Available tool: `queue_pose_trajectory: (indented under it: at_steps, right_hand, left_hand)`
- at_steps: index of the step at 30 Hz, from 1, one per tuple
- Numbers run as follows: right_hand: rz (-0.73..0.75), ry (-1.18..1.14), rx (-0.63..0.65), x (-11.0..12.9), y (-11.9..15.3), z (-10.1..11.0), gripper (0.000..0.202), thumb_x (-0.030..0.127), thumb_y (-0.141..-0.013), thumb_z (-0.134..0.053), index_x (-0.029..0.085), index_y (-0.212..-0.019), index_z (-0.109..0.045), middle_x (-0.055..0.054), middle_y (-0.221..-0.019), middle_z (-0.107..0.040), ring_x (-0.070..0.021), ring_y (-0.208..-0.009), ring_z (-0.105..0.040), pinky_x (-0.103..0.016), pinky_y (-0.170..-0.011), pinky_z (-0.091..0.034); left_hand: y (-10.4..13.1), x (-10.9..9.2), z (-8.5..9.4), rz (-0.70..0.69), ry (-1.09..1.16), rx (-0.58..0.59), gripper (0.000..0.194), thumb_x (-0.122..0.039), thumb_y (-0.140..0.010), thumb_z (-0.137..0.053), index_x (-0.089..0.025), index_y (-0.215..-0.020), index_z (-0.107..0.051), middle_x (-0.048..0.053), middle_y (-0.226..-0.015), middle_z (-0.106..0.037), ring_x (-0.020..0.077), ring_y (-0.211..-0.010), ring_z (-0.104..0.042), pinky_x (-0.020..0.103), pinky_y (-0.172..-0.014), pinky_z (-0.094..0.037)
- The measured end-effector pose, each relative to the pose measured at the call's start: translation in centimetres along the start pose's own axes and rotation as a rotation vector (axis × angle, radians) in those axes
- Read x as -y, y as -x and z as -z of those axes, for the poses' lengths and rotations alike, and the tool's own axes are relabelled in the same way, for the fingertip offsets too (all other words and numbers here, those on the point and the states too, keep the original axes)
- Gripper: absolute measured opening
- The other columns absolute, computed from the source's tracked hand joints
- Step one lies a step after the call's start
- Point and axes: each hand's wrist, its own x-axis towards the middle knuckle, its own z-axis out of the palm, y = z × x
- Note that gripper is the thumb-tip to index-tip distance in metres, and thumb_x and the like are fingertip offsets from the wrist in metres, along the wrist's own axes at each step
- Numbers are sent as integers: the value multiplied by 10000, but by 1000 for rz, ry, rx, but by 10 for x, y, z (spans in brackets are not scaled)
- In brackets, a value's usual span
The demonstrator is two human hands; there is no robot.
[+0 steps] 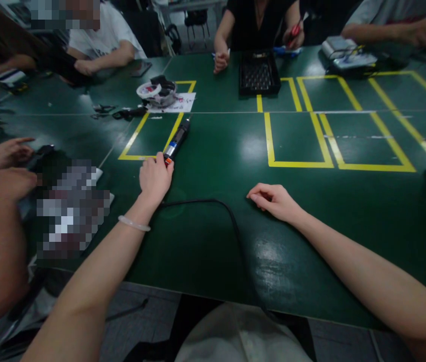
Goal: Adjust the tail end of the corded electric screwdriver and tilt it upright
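Note:
My left hand (156, 177) is wrapped round the rear of a black electric screwdriver (177, 138) with a silver and blue band. The screwdriver points away from me, its bit at the far end, and lies low over the green table (213, 241). A black cord (231, 216) comes out by my left wrist, curves right and drops over the near edge. My right hand (273, 200) rests on the table to the right of the cord. Its fingers are curled in and the thumb lies against them, with nothing showing between them.
Yellow tape (299, 164) marks rectangles on the table. Farther off are tape rolls (148, 91) on white paper, a black tray (259, 75) of small parts and a grey device (348, 55). A co-worker's hands (5, 156) are close on the left; other people sit opposite.

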Motion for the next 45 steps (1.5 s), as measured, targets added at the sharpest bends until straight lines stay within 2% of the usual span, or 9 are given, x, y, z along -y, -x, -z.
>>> queue_pose_trajectory:
  at_steps: [8,14,17,20,25,31,34,40,45]
  right_hand:
    - [67,6,-22,2,2,-1,198,331,-949,-582,168,-910,-687,8,-652,-601,-104,-536,-491,-237,-526,-368]
    - [159,60,-51,2,4,-3,293,295,-924,-640,198,-1200,-630,30,-712,-606,-108,-572,-531,-231,-571,-422]
    - [164,69,-49,2,4,-4,247,291,-913,-649,206,-1145,-640,35,-699,-594,-107,-565,-526,-235,-569,-420]
    - [101,-27,-77,2,3,-4,152,316,-903,-657,194,-990,-631,43,-650,-559,-102,-544,-514,-235,-544,-412]
    - [-101,-377,-80,3,-2,-1,314,484,-896,-661,193,-883,-544,59,-566,-549,-87,-437,-491,-211,-417,-358]
    - [-110,-404,-69,5,-2,0,350,511,-875,-691,197,-867,-538,61,-545,-550,-82,-430,-491,-204,-414,-355]
    - [-25,-341,-73,3,1,-2,292,454,-878,-693,200,-903,-551,64,-592,-533,-83,-465,-485,-215,-459,-386]
    - [163,100,-9,3,5,0,94,261,-870,-675,200,-911,-617,55,-619,-526,-94,-520,-478,-229,-541,-373]
    - [190,156,64,7,6,6,132,322,-904,-658,192,-898,-680,42,-577,-569,-103,-491,-495,-235,-543,-367]
  left_hand:
    - [60,-74,27,-320,63,41,438,-411,-1043,-392,-120,-1343,-522,183,-1122,-625,322,-1005,-611,396,-813,-462]
    - [91,-128,40,-541,138,47,426,-354,-1032,-457,-118,-1384,-507,148,-1104,-622,293,-999,-607,392,-805,-451]
    - [99,-144,43,-623,164,66,441,-347,-1014,-517,-126,-1395,-495,133,-1127,-623,282,-1018,-601,384,-822,-447]
    - [102,-148,44,-668,181,60,488,-383,-1011,-540,-139,-1427,-467,131,-1164,-621,278,-1039,-594,383,-834,-441]
    - [102,-144,41,-679,195,42,546,-508,-1006,-531,-160,-1423,-470,128,-1184,-620,276,-1024,-591,388,-819,-434]
    - [102,-143,41,-685,191,56,603,-521,-993,-555,-156,-1457,-431,139,-1229,-611,280,-1073,-586,382,-838,-435]
    - [102,-143,42,-681,186,69,598,-524,-1000,-539,-158,-1460,-429,140,-1235,-610,279,-1067,-585,384,-841,-436]
    - [99,-139,43,-713,196,112,739,-581,-948,-596,-141,-1509,-402,141,-1261,-596,282,-1070,-582,386,-837,-436]
    - [99,-138,42,-726,196,103,866,-651,-896,-628,-136,-1542,-368,163,-1305,-583,290,-1088,-580,377,-850,-432]
